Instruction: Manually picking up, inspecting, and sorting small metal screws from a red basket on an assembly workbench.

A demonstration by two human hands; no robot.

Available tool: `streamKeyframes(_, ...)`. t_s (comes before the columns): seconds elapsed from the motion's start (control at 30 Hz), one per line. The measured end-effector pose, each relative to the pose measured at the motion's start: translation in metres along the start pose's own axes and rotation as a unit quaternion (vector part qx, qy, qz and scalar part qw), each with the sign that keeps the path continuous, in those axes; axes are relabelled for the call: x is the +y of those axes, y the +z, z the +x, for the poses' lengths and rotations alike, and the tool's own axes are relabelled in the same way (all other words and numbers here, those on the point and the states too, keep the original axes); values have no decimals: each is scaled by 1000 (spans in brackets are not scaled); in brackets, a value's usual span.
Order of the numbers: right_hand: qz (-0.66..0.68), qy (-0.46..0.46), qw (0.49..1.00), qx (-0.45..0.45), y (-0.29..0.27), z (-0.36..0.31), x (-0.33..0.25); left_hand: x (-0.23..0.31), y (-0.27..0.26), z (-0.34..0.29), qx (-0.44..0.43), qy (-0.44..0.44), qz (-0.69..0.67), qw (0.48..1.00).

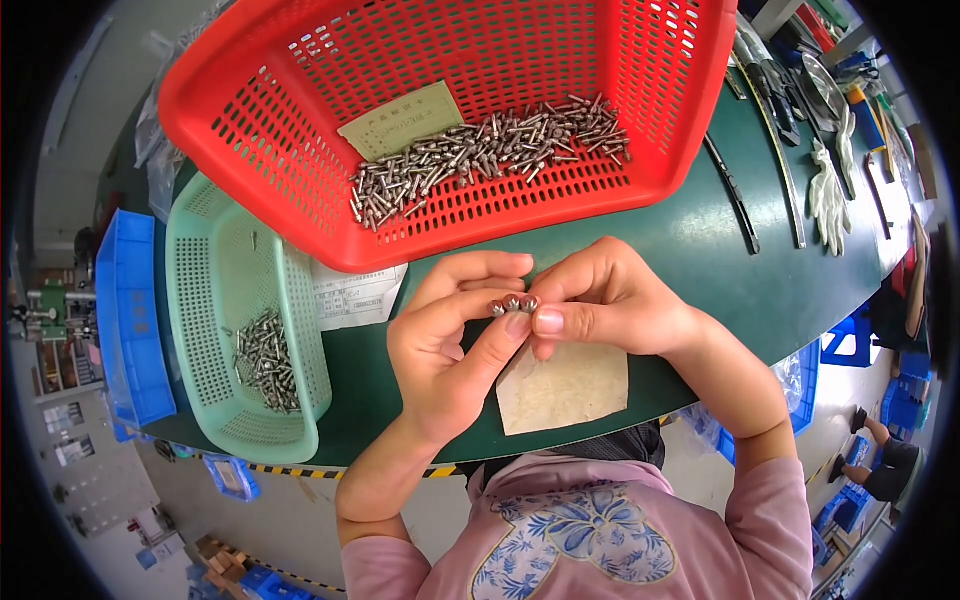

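Note:
My left hand (455,345) and my right hand (600,300) meet above the green table (700,250), fingertips pinched together on three small metal screws (513,303) held in a row between them. A beige cloth pad (562,388) lies on the table just under my hands. Straight ahead stands a red plastic basket (300,180) with a heap of metal screws (480,155) and a pale card (402,120) inside. To my left a light green basket (205,290) holds a smaller pile of screws (265,362).
A printed paper sheet (355,295) lies between the two baskets. A blue crate (135,320) stands left of the green basket. White gloves (828,195), long metal strips (735,200) and hand tools (780,90) lie at the right of the table. Another person (885,455) crouches on the floor at lower right.

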State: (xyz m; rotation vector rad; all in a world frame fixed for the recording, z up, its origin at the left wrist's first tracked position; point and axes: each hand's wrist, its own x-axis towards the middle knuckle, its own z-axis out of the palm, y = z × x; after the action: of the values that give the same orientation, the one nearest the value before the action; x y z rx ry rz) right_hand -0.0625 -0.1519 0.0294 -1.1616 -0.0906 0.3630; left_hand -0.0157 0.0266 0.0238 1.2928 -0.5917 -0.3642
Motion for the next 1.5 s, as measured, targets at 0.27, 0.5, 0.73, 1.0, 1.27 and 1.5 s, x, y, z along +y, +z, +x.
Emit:
streamKeyframes(0.27,8,1,1000,-3,-1,-1,-1,1,3,1,13,18,47,999)
streamKeyframes(0.5,22,-1,1000,-3,-1,-1,1,1,3,1,10,33,64,997)
streamKeyframes(0.73,29,-5,1000,-1,-1,0,1,1,3,1,11,30,59,998)
streamKeyframes(1.0,74,4,997,-11,-2,-3,-5,3,0,5,-13,167,256,952)
streamKeyframes(1.27,13,-8,1000,6,0,-2,-1,0,-2,7,-27,332,406,851)
streamKeyframes(1.5,-207,-179,960,57,1,-2,1,0,-2,9,-20,358,438,824)
